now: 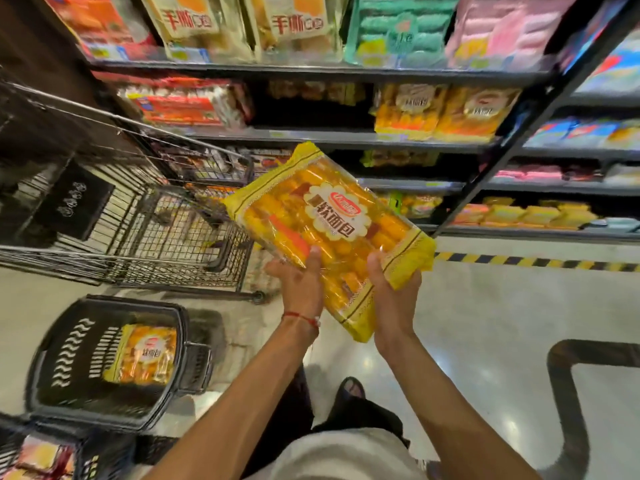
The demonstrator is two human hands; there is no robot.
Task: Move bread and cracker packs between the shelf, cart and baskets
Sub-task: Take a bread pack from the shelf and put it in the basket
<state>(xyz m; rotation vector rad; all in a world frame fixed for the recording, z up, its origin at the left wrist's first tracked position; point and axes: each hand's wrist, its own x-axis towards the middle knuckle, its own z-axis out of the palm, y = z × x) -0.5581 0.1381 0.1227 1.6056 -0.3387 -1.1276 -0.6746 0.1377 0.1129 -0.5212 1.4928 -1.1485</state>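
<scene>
Near edge: white shirt (346, 455), and one sandalled foot (351, 389) on a glossy pale floor (485, 323).

Near left, on the floor: a black basket (69, 351) with one yellow pack (145, 355) lying flat inside, label up. A second basket (86, 459) sits at the bottom left corner, holding blurred packs (38, 459).

Both arms reach forward at centre. The bread pack (332, 233) is held in the air above the floor, between cart and shelf, touching neither.
- The left hand (301, 285) grips the near-left long edge, with the thumb on top and the fingers underneath. There is a red string (301, 317) at the wrist.
- The right hand (394, 292) grips the near-right end, also with the thumb on top and the fingers wrapped below.
- Most of the pack lies beyond the hands.

The pack's long axis runs from far left to near right. The printed face is up and the far-left end is tilted higher.

Left of the pack stands a wire cart (166, 233). Its near corner is just beside the pack's left edge. What is inside it is unclear.

Far: a dark shelf (311, 69) with several tiers.
- Matching yellow packs (443, 112) sit on the second tier, right side, with a dark gap (311, 109) to their left.
- Red packs (187, 102) are further left on that tier.
- The top tier holds cream packs (194, 22), a green one (398, 26) and a pink one (502, 26).

A yellow-and-black stripe (519, 261) runs along the floor at the shelf's base.
</scene>
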